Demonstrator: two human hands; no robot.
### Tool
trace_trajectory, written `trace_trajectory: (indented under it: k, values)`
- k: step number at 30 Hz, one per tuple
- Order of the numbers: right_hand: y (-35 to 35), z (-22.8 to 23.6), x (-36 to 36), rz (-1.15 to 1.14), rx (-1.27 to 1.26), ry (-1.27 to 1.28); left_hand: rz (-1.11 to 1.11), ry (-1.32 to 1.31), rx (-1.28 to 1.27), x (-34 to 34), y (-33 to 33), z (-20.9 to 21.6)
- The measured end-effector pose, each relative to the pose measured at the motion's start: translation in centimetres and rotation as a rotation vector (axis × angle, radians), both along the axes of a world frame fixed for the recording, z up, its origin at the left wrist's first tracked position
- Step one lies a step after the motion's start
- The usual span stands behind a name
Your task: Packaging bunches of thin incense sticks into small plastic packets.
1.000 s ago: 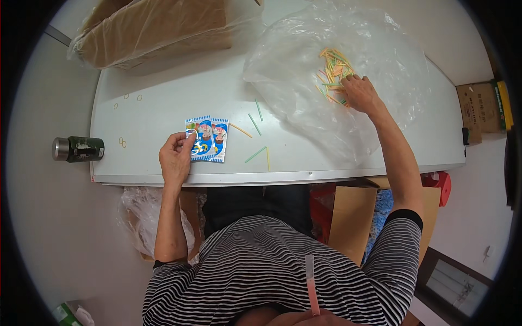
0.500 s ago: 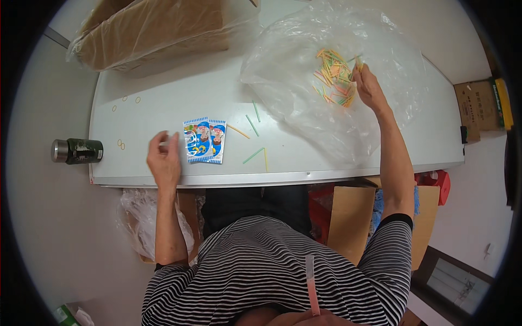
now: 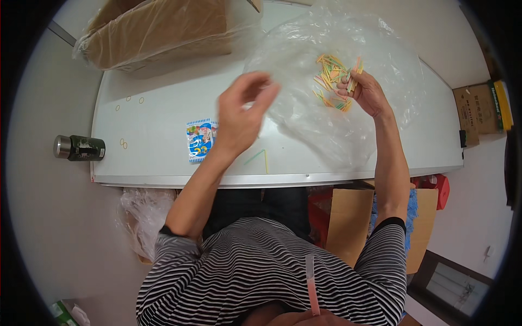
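My right hand point(image 3: 371, 93) is closed round a small bunch of thin coloured sticks point(image 3: 354, 79), held upright over the clear plastic bag point(image 3: 331, 133). Beside it on the bag lies a loose pile of yellow, green and pink sticks point(image 3: 330, 68). My left hand point(image 3: 243, 111), smeared by motion, hangs above the middle of the table with thumb and fingers apart and nothing seen between them. Under its wrist lie two overlapping blue-and-white packets point(image 3: 199, 142), partly covered by the hand. One green stick point(image 3: 254, 157) and one yellow stick point(image 3: 266, 162) rest near the table's front edge.
Several thin rubber bands point(image 3: 123, 143) lie at the table's left. A dark bottle point(image 3: 80, 148) with a metal cap is beyond the left edge. A plastic-lined cardboard box point(image 3: 163, 27) stands far left. Below the table at right is an open carton point(image 3: 350, 220).
My left hand has swung right and away from me, from beside the packets to above mid-table. The right hand has turned, and its bunch of sticks shows upright over the bag.
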State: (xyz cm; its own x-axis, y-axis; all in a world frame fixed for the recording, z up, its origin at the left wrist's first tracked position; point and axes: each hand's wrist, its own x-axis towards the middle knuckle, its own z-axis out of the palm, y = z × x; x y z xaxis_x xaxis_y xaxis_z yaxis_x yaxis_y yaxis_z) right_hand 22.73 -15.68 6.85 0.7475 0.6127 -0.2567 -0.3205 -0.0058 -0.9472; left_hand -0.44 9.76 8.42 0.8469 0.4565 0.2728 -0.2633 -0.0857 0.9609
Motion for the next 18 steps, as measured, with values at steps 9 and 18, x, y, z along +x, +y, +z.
trace_trajectory:
  k: [9, 18]
  values:
    - [3.8, 1.5, -7.8, 0.317, 0.040, 0.227, -0.441, 0.122, -0.143, 10.9, -4.0, -1.7]
    - [8.0, -3.1, -12.2, 0.372, 0.218, 0.510, -0.373, 0.370, -0.273, 5.9, -3.1, -5.2]
